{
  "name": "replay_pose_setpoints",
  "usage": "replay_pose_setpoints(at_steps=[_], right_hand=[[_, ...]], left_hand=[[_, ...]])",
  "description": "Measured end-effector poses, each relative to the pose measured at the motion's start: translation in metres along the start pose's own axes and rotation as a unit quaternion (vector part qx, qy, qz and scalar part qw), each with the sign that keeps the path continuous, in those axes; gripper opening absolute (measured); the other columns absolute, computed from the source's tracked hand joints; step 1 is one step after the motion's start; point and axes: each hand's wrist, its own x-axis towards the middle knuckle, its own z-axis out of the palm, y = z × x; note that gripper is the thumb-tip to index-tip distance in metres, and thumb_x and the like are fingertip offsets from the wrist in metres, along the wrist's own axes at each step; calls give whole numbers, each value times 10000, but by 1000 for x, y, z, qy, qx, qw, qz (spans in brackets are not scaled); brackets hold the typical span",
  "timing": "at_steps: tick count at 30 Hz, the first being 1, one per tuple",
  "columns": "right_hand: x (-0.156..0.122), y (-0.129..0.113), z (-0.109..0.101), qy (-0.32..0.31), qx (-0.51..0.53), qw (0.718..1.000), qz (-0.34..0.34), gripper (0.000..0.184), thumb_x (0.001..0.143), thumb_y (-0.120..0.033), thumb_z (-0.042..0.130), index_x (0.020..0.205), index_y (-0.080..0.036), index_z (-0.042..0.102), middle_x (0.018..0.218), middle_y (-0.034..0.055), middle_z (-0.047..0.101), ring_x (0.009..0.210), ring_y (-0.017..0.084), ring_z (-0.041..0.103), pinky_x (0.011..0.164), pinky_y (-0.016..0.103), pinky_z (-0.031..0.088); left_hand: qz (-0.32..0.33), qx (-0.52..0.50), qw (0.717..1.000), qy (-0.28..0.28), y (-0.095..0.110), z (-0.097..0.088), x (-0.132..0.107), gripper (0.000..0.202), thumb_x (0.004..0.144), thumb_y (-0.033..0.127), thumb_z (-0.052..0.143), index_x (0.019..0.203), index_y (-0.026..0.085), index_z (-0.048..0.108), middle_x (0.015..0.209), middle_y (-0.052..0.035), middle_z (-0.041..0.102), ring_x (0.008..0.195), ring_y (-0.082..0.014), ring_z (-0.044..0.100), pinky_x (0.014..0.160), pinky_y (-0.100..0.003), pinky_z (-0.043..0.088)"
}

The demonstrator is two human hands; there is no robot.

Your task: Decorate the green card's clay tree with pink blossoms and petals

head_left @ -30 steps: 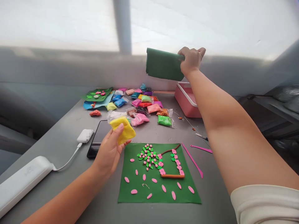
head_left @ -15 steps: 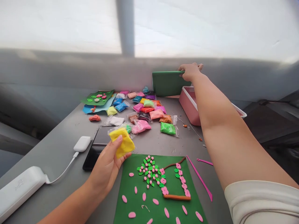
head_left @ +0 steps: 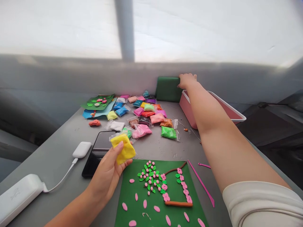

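Observation:
My left hand (head_left: pixel 107 171) is closed on a yellow clay packet (head_left: pixel 123 148), held just above the table beside the phone. My right hand (head_left: pixel 187 80) reaches far across the table and grips the top edge of a folded dark green sheet (head_left: pixel 167 89), which stands upright against the back wall beside the pink box (head_left: pixel 189 108). In front of me lies a green mat (head_left: pixel 163 195) with pink clay flowers, green leaves, pink petals and a brown clay strip on it.
Several coloured clay packets (head_left: pixel 144 113) lie scattered mid-table. A black phone (head_left: pixel 98 151), a white earbud case (head_left: pixel 81 149) with cable and a white power strip (head_left: pixel 19 195) sit at the left. Pink modelling sticks (head_left: pixel 201 183) lie right of the mat. Green and blue sheets (head_left: pixel 99 102) lie far left.
My right hand has lowered the green sheet from up in the air down to the table's back edge against the wall. My left hand has kept the yellow packet in place.

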Motion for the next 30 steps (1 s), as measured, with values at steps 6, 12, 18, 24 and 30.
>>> replay_pose_setpoints(at_steps=[6,12,18,24,30], right_hand=[[-6,-3,-13,0,10,1000,22,682,853,-461,699,1384,-104,461,1379,232,464,1324,425,386,1030,609,360],[-15,-9,-27,41,61,997,27,496,955,-447,548,1335,-131,506,1389,206,430,1304,398,399,972,578,436],[-33,-26,-55,51,129,990,7,408,891,-217,595,1285,-115,562,1354,205,496,1306,375,437,1021,563,431],[-93,-79,-102,101,241,962,-83,339,870,-80,480,1173,-129,625,1240,139,620,1164,260,575,1044,424,444],[-244,-145,-144,17,371,900,-228,229,944,-378,561,925,-201,706,873,15,733,765,147,656,692,252,519]], left_hand=[[-8,-2,1000,-7,-1,-1,-1,189,905,331,651,1019,218,752,1150,-63,707,954,-169,626,697,-246,599],[-16,-5,1000,-1,-1,1,-2,164,903,320,651,981,219,753,1104,-49,709,937,-167,625,674,-243,597],[-14,0,1000,-12,-3,-1,-1,215,835,371,728,983,216,749,1054,-46,709,930,-173,624,678,-250,594],[42,50,997,-41,-8,-5,-1,383,599,435,898,856,203,734,794,18,655,699,-120,546,555,-191,492],[145,211,953,-162,-17,-8,-11,389,703,541,802,834,179,749,737,-33,685,731,-190,598,666,-265,474]])
